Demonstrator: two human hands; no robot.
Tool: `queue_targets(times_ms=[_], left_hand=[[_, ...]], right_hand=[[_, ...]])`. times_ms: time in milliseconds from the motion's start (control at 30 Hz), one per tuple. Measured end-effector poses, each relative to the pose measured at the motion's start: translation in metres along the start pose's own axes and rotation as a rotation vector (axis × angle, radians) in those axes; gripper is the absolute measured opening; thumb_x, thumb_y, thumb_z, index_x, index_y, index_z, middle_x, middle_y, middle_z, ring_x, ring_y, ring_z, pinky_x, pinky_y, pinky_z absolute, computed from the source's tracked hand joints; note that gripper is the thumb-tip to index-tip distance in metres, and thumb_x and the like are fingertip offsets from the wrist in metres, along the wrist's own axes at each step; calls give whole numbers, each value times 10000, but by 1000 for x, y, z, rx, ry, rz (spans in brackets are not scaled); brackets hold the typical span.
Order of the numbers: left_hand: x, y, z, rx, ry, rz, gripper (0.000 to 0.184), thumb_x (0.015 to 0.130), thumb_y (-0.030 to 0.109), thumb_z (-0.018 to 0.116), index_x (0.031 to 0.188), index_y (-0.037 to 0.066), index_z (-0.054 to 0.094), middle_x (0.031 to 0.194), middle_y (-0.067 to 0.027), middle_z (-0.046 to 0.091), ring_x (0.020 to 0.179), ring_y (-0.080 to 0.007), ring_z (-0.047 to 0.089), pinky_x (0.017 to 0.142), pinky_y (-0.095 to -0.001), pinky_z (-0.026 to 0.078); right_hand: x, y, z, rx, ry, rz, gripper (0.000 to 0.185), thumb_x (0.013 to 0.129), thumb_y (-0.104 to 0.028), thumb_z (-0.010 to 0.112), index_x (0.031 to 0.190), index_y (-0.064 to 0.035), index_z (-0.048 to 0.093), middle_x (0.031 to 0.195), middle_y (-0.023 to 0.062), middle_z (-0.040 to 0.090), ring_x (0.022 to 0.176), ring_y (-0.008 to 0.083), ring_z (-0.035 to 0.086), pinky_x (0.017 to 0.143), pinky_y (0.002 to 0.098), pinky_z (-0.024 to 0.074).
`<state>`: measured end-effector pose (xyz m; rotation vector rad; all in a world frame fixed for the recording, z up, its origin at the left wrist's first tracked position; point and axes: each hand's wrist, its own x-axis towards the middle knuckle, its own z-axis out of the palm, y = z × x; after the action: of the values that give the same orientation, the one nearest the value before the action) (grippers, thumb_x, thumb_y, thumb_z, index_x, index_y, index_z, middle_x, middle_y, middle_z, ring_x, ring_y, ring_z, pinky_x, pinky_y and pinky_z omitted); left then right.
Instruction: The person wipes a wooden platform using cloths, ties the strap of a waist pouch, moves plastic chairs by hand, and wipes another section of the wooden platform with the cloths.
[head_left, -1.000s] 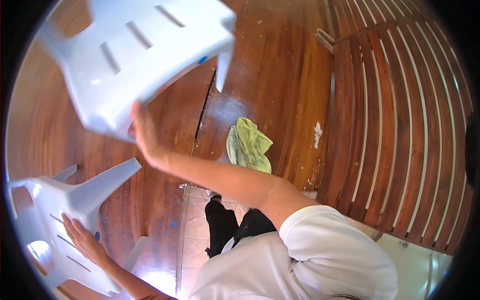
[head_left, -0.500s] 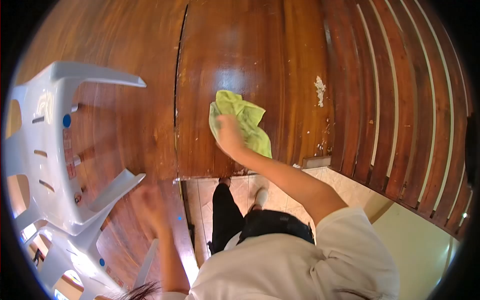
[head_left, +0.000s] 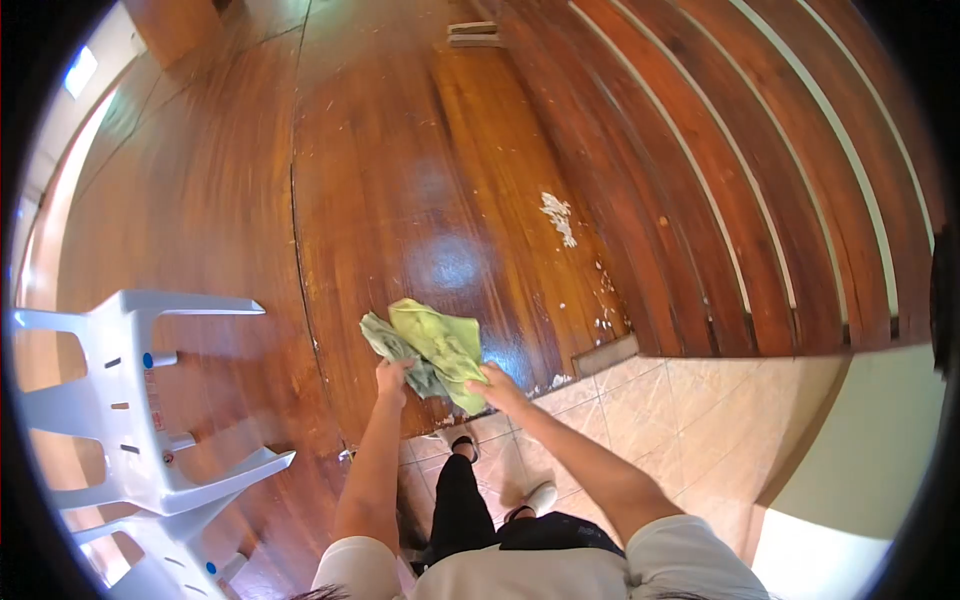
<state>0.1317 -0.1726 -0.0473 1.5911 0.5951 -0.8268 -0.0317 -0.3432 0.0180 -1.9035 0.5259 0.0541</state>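
Two pale plastic chairs, an upper chair and a lower chair, take up the left side of the wooden boards, well apart from the hands, their slim legs pointing right. On the other side runs a screen of reddish slats with light gaps. A flaky white patch marks the glossy, streaked boards, and two short wood pieces lie farther off. Cream tiles border the near edge.

The soft, crumpled cloth, yellow-green with a grey-green portion, is between the hands, above the boards' near edge. The left hand has its grip closed on the grey-green portion; the right hand pinches the yellow-green side.
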Motion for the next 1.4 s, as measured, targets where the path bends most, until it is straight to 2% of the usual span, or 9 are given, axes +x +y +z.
queue_targets(times_ms=[233, 400, 633, 767, 833, 933, 1233, 1267, 1400], left_hand=[[-161, -21, -55, -249, -166, 286, 426, 564, -170, 395, 918, 14, 544, 812, -90, 587, 681, -222, 584, 475, -339, 463], [-234, -122, -102, -103, 22, 281, 431, 543, -177, 386, 911, 34, 461, 825, -79, 517, 701, -267, 545, 475, -410, 473], [-309, -235, -110, 726, 292, 296, 301, 734, 79, 590, 1030, 89, 534, 952, -127, 540, 853, -255, 554, 642, -474, 476], [-311, -236, -61, 1644, -167, -218, 366, 773, 270, 633, 1099, 109, 596, 1072, -134, 580, 916, -267, 563, 761, -500, 453], [-257, -239, -54, 1889, -306, -405, 507, 830, 445, 585, 1219, 120, 590, 1279, -108, 553, 1057, -278, 537, 931, -497, 394], [-243, -231, 7, 1822, -201, -372, 462, 805, 382, 645, 1173, 102, 623, 1245, -122, 579, 1048, -267, 554, 900, -435, 436], [-272, -308, 330, 2526, -707, 590, 425, 757, 432, 611, 1028, 116, 696, 1097, -124, 655, 1018, -266, 617, 876, -375, 476], [-252, -311, 351, 2088, -451, 526, 149, 695, 162, 697, 761, 28, 703, 764, -125, 678, 684, -220, 627, 676, -344, 497], [-329, -343, 553, 1651, -716, 775, 320, 655, 192, 604, 918, 36, 699, 959, -221, 662, 919, -370, 640, 815, -438, 508]], right_hand=[[-215, -5, -165, 260, -44, 64, 346, 748, -20, 575, 1093, -7, 584, 1007, 76, 616, 905, 147, 589, 782, 299, 494], [-435, 84, -228, 94, 371, 310, 377, 772, -104, 584, 1131, -5, 528, 1056, 158, 614, 979, 257, 597, 856, 349, 464], [-730, 258, -192, -122, 667, 875, 489, 893, -399, 481, 1110, 37, 536, 867, 302, 630, 838, 406, 626, 714, 468, 482], [-847, 383, -96, 551, 1115, 1293, 476, 928, -400, 384, 1010, 26, 580, 1002, 235, 633, 961, 366, 601, 787, 497, 442], [-919, 440, -62, -668, 261, 1096, 292, 861, -233, 489, 980, -12, 639, 1009, 180, 654, 950, 310, 624, 782, 423, 490], [-944, 369, -79, -779, -216, 1122, 292, 876, -215, 491, 992, -36, 690, 983, 115, 694, 904, 260, 667, 705, 390, 521], [-949, 378, -233, -28, 643, 1434, 293, 872, -246, 497, 950, -42, 692, 941, 124, 690, 872, 270, 664, 692, 399, 510], [-949, 385, -261, -17, 683, 1428, 294, 871, -250, 497, 945, -43, 692, 936, 125, 689, 868, 271, 664, 691, 400, 509], [-941, 405, -382, 1, 818, 1378, 297, 869, -264, 500, 927, -46, 693, 918, 129, 688, 854, 276, 662, 685, 404, 505]])
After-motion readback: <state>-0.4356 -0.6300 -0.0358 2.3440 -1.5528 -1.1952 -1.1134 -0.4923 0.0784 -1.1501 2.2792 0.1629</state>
